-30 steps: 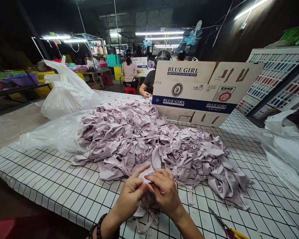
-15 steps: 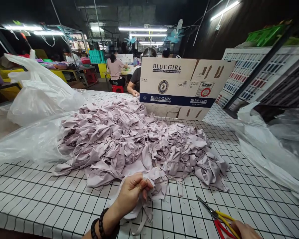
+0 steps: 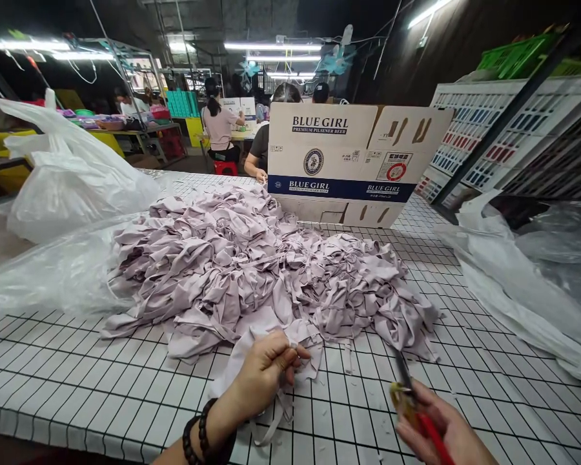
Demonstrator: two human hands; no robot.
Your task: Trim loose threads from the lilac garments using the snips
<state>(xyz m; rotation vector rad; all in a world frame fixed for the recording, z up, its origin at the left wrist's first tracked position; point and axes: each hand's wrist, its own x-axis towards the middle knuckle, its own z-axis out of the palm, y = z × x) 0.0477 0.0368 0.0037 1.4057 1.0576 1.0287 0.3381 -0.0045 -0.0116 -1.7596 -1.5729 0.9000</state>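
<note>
My left hand (image 3: 267, 369), with dark beads at the wrist, pinches a pale mauve fabric piece (image 3: 232, 368) at the near edge of the pile. Part of that piece and a thin strap (image 3: 271, 423) hang below the fingers onto the table. To the right, my right hand (image 3: 440, 420) is closed around a pair of scissors (image 3: 409, 394) with red and yellow handles. Their blades point away from me and look blurred; whether they are apart I cannot tell. Just beyond both hands lies a large heap of mauve fabric pieces (image 3: 213, 258).
A cardboard box panel (image 3: 339, 152) stands behind the heap, with a co-worker (image 3: 259, 152) partly hidden by it. Clear plastic bags lie left (image 3: 68, 271) and right (image 3: 523, 278). Small scraps dot the checked tablecloth (image 3: 126, 387). Crates (image 3: 508, 142) are stacked at the far right.
My right hand has lifted the scissors from the table, fingers now wrapped round the handles, and come further into view. My left hand still pinches the fabric, slightly shifted right.
</note>
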